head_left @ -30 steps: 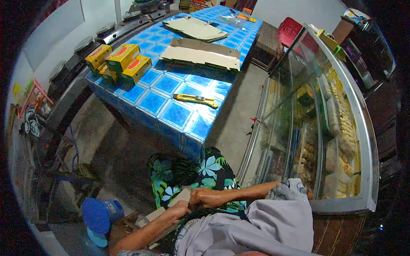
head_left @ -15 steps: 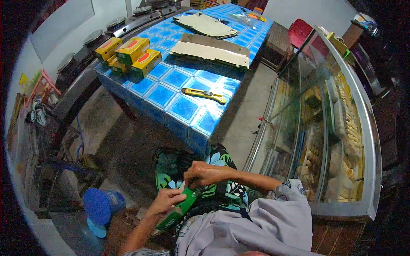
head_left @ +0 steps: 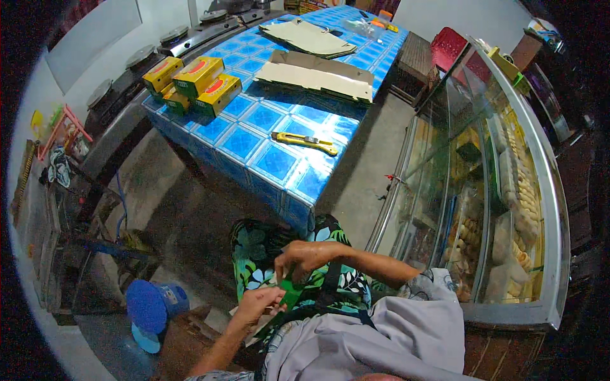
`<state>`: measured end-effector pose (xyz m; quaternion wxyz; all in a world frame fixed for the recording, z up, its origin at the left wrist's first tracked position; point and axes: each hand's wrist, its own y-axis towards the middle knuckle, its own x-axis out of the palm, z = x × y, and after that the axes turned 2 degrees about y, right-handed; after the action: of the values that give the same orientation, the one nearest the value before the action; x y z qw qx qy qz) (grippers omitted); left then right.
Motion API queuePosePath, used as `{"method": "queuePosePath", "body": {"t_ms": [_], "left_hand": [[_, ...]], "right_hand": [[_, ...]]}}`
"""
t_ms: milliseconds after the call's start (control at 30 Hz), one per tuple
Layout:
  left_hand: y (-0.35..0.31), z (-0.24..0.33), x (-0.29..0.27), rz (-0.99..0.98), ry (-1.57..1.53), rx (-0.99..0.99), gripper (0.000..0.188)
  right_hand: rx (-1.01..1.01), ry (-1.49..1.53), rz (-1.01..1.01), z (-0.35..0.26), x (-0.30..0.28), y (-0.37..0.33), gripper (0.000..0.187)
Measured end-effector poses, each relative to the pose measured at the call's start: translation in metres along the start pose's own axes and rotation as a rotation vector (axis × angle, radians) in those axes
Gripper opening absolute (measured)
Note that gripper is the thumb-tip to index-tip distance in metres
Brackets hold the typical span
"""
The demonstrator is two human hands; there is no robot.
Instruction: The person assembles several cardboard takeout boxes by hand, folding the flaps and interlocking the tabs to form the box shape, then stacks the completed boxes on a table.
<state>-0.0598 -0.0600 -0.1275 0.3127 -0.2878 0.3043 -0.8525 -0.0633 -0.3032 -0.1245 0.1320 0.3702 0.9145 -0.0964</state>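
A green cardboard box [head_left: 291, 293] lies over my lap, tilted, with part of its pale inner side showing. Closed on its near side, my left hand [head_left: 259, 303] has its fingers bent over the edge. At the box's far end, my right hand [head_left: 304, 257] is bent down with fingers pinched on the cardboard; the fingertips are partly hidden. Ahead on the blue checked tablecloth [head_left: 262, 119] lies a yellow box cutter [head_left: 305, 141]. Several yellow and green boxes [head_left: 198, 75] are stacked at the table's left edge.
Flat cardboard blanks [head_left: 318, 77] lie mid-table, with another pile [head_left: 308, 38] farther back. A glass display case [head_left: 445, 184] holding packed food stands close on my right. A blue plastic container [head_left: 155, 305] is low on my left. Stoves [head_left: 181, 39] line the left wall.
My left hand has moved up and right along the green box, closer to my right hand. The box shows less of its green face. My right hand has barely shifted.
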Motion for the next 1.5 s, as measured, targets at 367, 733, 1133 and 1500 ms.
{"method": "queuePosePath", "body": {"t_ms": [367,733,1133,1500], "left_hand": [[0.018,-0.018,0.000,0.032,0.448,0.296,0.020],[0.030,0.011,-0.025,0.124,0.000,0.557,0.014],[0.039,-0.003,-0.020,0.125,-0.627,0.372,0.018],[0.011,-0.008,0.001,0.129,-0.423,0.252,0.025]], "right_hand": [[0.132,-0.359,-0.129,0.010,-0.010,0.001,0.039],[-0.165,-0.448,0.902,-0.003,0.005,0.015,0.018],[0.120,-0.230,0.698,-0.006,0.066,0.026,0.025],[0.047,-0.282,0.572,0.013,0.039,0.029,0.039]]}}
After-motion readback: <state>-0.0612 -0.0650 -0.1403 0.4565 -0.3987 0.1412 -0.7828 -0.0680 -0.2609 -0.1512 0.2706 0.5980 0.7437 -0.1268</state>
